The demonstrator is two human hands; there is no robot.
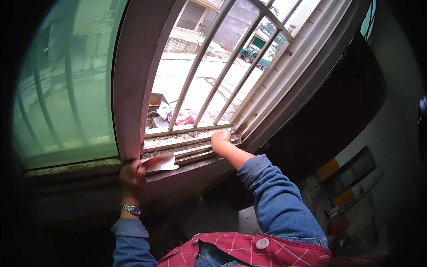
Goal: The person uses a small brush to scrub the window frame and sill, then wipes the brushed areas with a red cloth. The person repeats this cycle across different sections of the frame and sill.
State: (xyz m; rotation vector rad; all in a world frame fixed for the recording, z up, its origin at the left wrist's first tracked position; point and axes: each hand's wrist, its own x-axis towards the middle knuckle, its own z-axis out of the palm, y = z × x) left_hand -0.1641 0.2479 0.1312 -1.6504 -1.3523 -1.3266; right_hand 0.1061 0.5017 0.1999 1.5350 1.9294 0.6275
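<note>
My left hand [133,178] grips a folded piece of white paper [163,162] at the lower left corner of the window opening. The paper's loose end rests over the sill beside the sliding track. At the right end of the track, my right hand [221,138] has its fingers curled, with a small pale tip [229,130] showing past them; what it belongs to is hidden. Dirt and crumbly debris [186,136] lie along the window track [190,152] between the two hands.
Metal security bars [218,76] stand just beyond the sill. A green-tinted glass pane [73,100] with a broad frame [140,73] fills the left side. Outside are a bright paved yard, a colourful plastic bag [181,118] and a green vehicle [248,55]. A dark surface [333,106] borders the window on the right.
</note>
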